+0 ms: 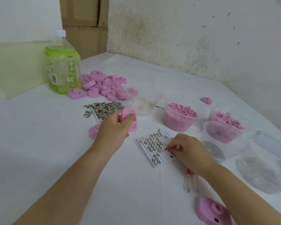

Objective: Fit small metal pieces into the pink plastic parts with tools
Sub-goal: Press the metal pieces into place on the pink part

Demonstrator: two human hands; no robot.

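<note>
Pink plastic part (212, 211), near right, lying flat with its round socket uppermost. Bench (55, 143): white covering, open room across the near left; walls close off the far and right sides; clear tubs (221, 132) crowd the right. Green bottle (62, 70), far left. Heap of pink parts (104, 86), just right of the bottle. White grid tray (159, 161), centre, partly filled with small metal discs (152, 142). Left hand (113, 129) grips a second pink part (133, 125) beside loose metal pieces (101, 108). Right hand (185, 148): fingertips drawn together at the tray's right edge; whether they hold a disc cannot be told.
</note>
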